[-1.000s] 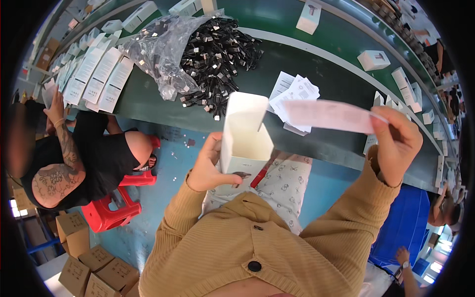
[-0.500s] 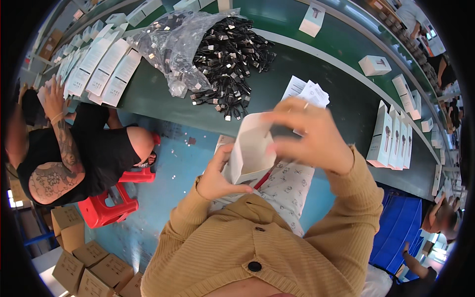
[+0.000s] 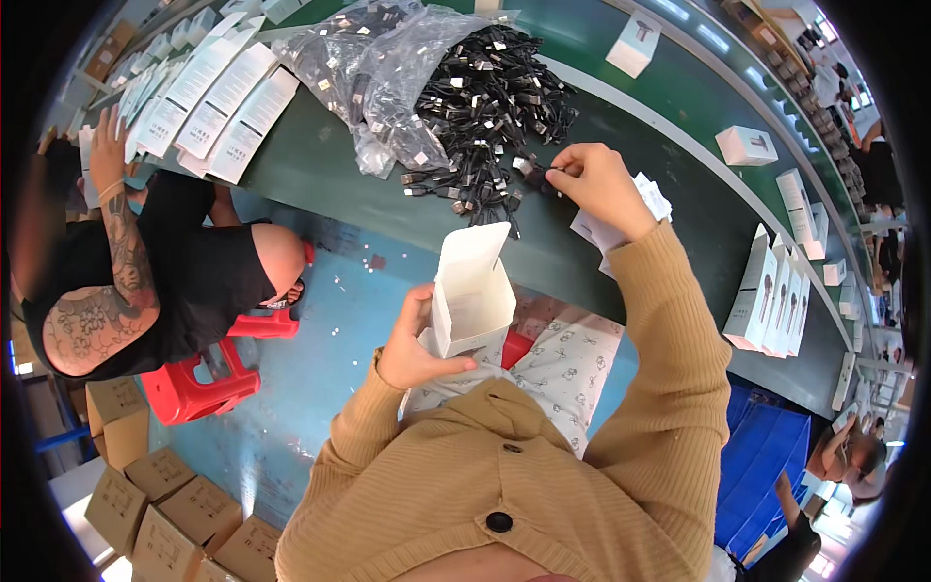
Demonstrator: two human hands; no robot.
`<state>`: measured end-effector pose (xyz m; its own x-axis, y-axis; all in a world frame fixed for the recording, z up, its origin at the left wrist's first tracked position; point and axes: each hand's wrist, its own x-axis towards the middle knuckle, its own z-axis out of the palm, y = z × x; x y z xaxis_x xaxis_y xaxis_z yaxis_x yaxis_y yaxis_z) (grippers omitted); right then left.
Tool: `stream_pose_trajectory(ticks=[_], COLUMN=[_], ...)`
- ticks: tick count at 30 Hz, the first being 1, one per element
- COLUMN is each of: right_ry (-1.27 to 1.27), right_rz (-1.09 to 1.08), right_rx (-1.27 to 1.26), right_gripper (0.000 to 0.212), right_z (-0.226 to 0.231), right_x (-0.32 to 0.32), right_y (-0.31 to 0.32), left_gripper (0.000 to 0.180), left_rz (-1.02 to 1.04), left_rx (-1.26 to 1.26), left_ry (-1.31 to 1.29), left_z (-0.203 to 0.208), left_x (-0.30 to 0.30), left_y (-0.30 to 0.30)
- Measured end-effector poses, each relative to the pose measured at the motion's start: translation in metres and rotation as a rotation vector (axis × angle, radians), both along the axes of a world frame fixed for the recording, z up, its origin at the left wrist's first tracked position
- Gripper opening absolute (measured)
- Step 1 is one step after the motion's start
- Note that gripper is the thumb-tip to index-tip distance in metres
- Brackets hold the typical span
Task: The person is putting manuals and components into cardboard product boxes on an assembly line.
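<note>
My left hand (image 3: 412, 341) is closed round a small white carton (image 3: 472, 308), held above my lap with its top flap up and its mouth open. The carton's inside looks bare white. Over the bench, my right hand (image 3: 603, 186) pinches a short black USB cable (image 3: 531, 175) between thumb and fingertips. That cable is at the right edge of a heap of black USB cables (image 3: 495, 107), which spills from a clear plastic bag (image 3: 373, 82). Partly under my right wrist lie folded white leaflets (image 3: 652, 198).
Upright printed cartons (image 3: 754, 301) stand on the right of the green bench (image 3: 339, 194). More flat cartons (image 3: 208, 97) lie at the left, near a co-worker's hand (image 3: 107, 150). Single boxes (image 3: 747, 145) sit along the back shelf. Red stools (image 3: 208, 383) and brown cardboard boxes (image 3: 199, 509) are on the floor.
My right hand has left the carton's mouth and reached forward to the cable heap, where it now pinches a cable. The left hand still holds the carton.
</note>
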<state>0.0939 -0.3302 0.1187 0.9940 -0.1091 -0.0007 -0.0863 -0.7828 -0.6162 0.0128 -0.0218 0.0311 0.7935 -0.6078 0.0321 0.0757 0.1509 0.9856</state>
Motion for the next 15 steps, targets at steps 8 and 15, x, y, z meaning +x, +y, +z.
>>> stream_pose_trajectory(ticks=[8,15], right_ry=[-0.223,-0.25], right_rz=[0.019,0.549], right_rx=[0.213,-0.289], right_gripper=[0.011,0.032], right_z=[0.072,0.113], right_x=[-0.06,-0.125], right_y=[0.005,0.053], left_gripper=[0.099,0.102], left_rz=[-0.001,-0.104], left_rx=[-0.035,-0.004], left_ry=[-0.005,-0.142], left_z=[-0.001,0.005], left_x=[0.009,0.001], left_y=[-0.016,-0.033])
